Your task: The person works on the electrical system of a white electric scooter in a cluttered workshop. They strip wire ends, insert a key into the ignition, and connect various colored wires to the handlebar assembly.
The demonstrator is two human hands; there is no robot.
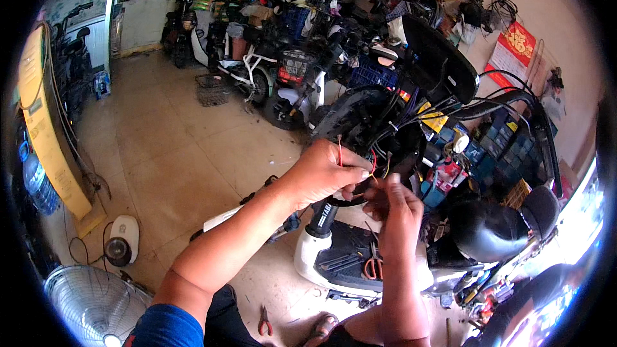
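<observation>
In front of the opened scooter, my left hand (328, 170) pinches thin red wires (374, 159) between thumb and fingers. One red wire end (340, 151) sticks up behind its knuckles. Close against it, my right hand (397, 207) has thumb and fingers closed on a thin yellowish wire (375, 178) where the two hands meet. The exact joint of the wires is hidden by fingertips. Below the hands is the scooter's dark footboard (347, 258) with white edges. Scissors (373, 266) with orange-red handles lie on it, beside several dark thin rods (342, 261).
Red-handled pliers (265, 322) lie on the tiled floor near my feet. A fan (96, 305) stands at lower left, near a yellow panel (54, 135). Parked scooters and piled parts (283, 38) fill the back. Black cables (495, 99) arch at right, above stacked batteries (498, 138).
</observation>
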